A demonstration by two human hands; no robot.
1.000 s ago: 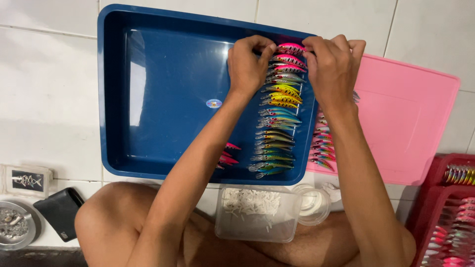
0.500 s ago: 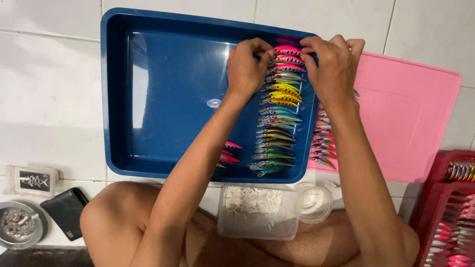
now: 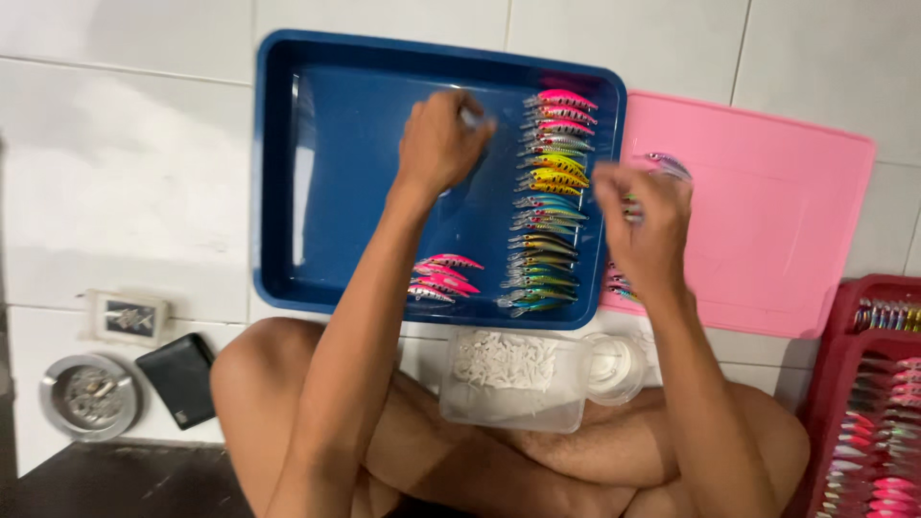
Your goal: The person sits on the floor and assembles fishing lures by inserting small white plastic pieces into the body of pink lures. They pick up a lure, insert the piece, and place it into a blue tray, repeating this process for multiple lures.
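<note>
White glazed floor tiles (image 3: 125, 173) carry a glossy blue plastic tray (image 3: 369, 225), where slim, bright fishing lures (image 3: 547, 206) lie in a neat column along its right side. Over the tray, the left hand (image 3: 439, 144) is curled shut around something small and pale, too blurred to identify. The right hand (image 3: 645, 223) pinches a blurred lure (image 3: 667, 165) above the smooth pink tray (image 3: 767, 230).

Home workshop: tiled floor (image 3: 125, 173), trays of fishing lures (image 3: 552, 201)
</note>
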